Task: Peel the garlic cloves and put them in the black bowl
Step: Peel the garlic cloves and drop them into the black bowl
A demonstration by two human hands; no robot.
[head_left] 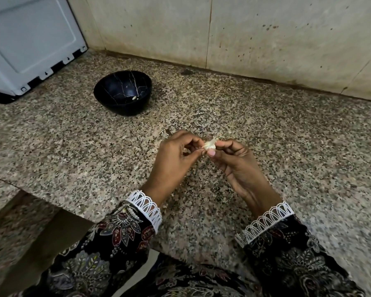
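A small white garlic clove (210, 145) with loose papery skin is held above the speckled granite counter (287, 136). My left hand (176, 155) pinches its left side with thumb and fingertips. My right hand (234, 161) pinches its right side, thumb under the clove. The black bowl (123, 92), marked with thin pale veins, stands on the counter to the far left of my hands. One peeled clove (134, 98) lies at its bottom.
A white appliance (28, 41) stands at the back left on the counter. A stained tiled wall (244, 35) runs along the back. The counter's front edge (41, 196) cuts diagonally at the lower left, with the floor below it.
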